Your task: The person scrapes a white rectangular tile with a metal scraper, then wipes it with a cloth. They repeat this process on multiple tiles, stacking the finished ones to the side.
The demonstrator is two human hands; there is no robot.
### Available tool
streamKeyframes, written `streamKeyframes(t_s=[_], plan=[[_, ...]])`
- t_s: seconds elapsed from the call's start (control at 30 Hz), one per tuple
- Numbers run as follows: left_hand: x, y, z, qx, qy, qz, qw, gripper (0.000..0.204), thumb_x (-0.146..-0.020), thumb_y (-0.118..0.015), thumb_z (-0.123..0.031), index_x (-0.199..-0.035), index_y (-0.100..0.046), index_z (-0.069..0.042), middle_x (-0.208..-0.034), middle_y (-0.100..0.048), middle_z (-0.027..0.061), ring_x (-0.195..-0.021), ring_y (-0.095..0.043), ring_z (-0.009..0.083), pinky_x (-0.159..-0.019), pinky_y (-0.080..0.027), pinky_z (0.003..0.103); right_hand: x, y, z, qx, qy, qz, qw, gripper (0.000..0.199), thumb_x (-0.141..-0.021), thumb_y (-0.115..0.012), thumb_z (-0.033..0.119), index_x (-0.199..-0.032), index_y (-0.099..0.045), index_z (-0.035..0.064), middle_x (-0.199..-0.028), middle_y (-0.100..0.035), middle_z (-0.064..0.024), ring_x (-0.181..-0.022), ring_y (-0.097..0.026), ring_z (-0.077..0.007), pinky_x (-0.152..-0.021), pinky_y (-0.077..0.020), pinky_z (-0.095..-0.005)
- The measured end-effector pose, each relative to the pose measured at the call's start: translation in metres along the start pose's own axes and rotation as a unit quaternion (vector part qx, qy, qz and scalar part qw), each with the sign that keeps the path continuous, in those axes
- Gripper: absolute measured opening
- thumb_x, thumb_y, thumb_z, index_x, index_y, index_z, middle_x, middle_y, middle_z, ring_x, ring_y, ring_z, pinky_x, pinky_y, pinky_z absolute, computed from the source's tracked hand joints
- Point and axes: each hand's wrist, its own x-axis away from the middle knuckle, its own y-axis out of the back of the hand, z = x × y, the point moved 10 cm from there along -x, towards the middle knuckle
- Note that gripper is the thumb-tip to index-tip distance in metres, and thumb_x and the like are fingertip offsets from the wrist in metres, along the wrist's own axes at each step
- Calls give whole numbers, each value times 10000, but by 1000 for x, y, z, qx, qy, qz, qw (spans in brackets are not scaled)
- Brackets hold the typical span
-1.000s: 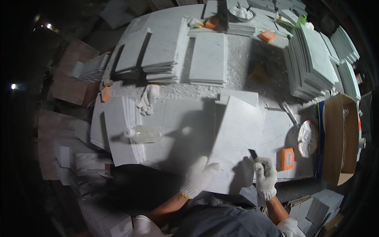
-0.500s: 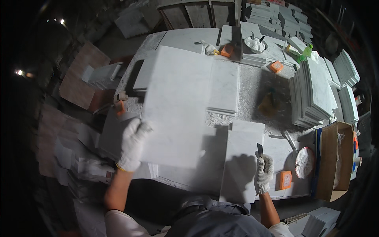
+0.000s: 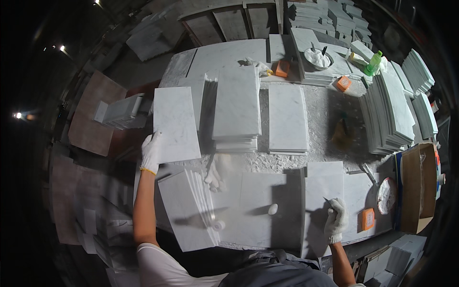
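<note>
Workshop: dim around the edges, with lamplight falling on a pale, chip-strewn worktop point(image 3: 319, 136).
Rectangular white veined stone slab point(image 3: 177, 123): it was held above the left part of the worktop, tilted slightly; whether it touched anything beneath could not be told.
Left hand point(image 3: 152, 150): in a white knitted glove with a yellow cuff edge, its grip was closed on that slab's left edge, near the lower corner.
Right hand point(image 3: 336, 220): also gloved in white, its grip was closed around a thin dark flat blade point(image 3: 327, 200), over a flat white slab point(image 3: 321, 186) on the worktop.
Beside the right hand: an orange box point(image 3: 367, 219) stood to its right, then a round red-rimmed dish of white material point(image 3: 386, 196) and an open brown cardboard carton point(image 3: 412, 186).
Stacks: a tall central pile of white slabs point(image 3: 236, 103) and a lower pile point(image 3: 288, 117) lay right of the held slab.
Far side: a metal bowl of white paste point(image 3: 317, 59) and a translucent green bottle point(image 3: 374, 63).
</note>
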Motion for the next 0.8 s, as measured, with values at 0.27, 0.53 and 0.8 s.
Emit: streamKeyframes(t_s=[0.27,0.53,0.8], plan=[[-97,-18,23,0,-1,12,1000,349,-992,-692,-278,-1186,-674,12,-1063,-683,0,-956,-608,76,-838,-486,243,19,-6,-24,59,-40,26,997,141,-949,-569,-4,-1059,-657,-5,-1112,-714,-174,-1093,-680,-327,-962,-531,-412],[-96,-64,20,43,10,72,996,346,-980,-713,-340,-1139,-690,-33,-995,-663,-30,-913,-594,64,-809,-493,245,14,-11,-15,132,-30,34,990,195,-888,-597,-50,-1065,-642,18,-1077,-705,-168,-1015,-684,-332,-897,-541,-413],[-33,-122,-21,-23,-19,154,988,469,-993,-664,-447,-1225,-640,-41,-1061,-654,-9,-960,-609,82,-852,-525,263,-5,-12,4,145,-16,29,989,188,-859,-591,-81,-1013,-601,26,-961,-705,-130,-910,-689,-329,-849,-538,-407]])
